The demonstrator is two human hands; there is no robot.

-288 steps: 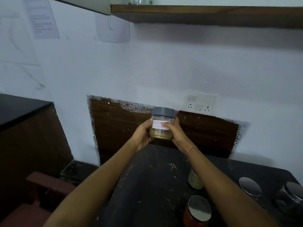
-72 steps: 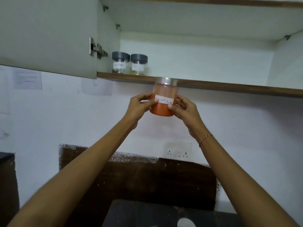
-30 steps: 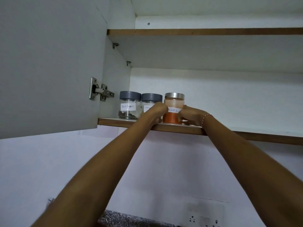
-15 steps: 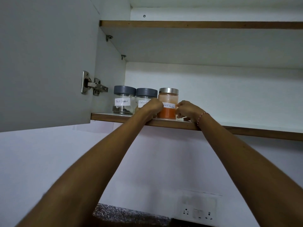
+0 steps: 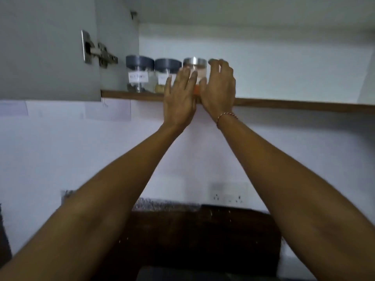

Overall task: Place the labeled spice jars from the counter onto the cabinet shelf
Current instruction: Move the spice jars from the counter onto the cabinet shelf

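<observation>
Nearest us, bottom edge: dark worktop (image 5: pixel 203 273), blurred. Behind it a dark brown wall panel (image 5: pixel 203 230) w/ a speckled top edge, and a white socket plate (image 5: pixel 228 194) on the white wall just above, to the right.

Both our forearms reach up and away. Left hand (image 5: pixel 179 98) is raised w/ fingers straight and together, in front of the orange-filled jar's left side; whether it touches we cannot tell, pic is blurred. Right hand (image 5: pixel 220 88) sits at the jar's right side, fingers loosely bent over the lid edge, not clearly gripping. A thread bracelet (image 5: pixel 225 116) rings the right wrist.

The orange-filled jar (image 5: pixel 199 73), silver lid, stands upright on the cabinet shelf (image 5: pixel 294 104) near the front edge; both hands hide most of it incl. its label. Just left of it, in a row, two grey-lidded jars: the middle jar (image 5: pixel 164 76), partly hidden by the left hand, then the left jar (image 5: pixel 138 75), white label unreadable. Further left, the open cabinet door (image 5: pixel 46 49) w/ a metal hinge (image 5: pixel 97 51). Papers (image 5: pixel 107 110) are stuck on the wall below the shelf.
</observation>
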